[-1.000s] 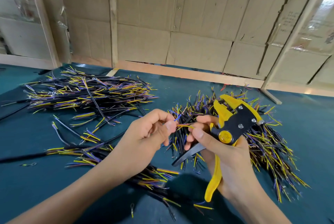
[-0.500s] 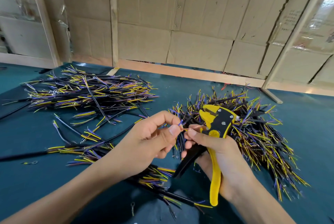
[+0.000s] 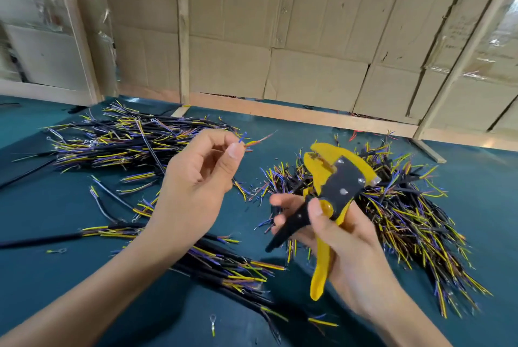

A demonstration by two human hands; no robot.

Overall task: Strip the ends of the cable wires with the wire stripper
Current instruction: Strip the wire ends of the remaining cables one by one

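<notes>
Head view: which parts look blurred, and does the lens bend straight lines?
Head view: the right hand and wire stripper are a little motion-blurred, as is the wire tip pinched by the left hand; the wooden posts lean and bow outward near the edges, a wide-angle effect.

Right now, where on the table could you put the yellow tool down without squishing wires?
Bare green table shows at the far right, beyond the right-hand wire heap, and at the far middle strip between both heaps. It is crowded under the hands, where black cables lie, and at the left pile.
</notes>
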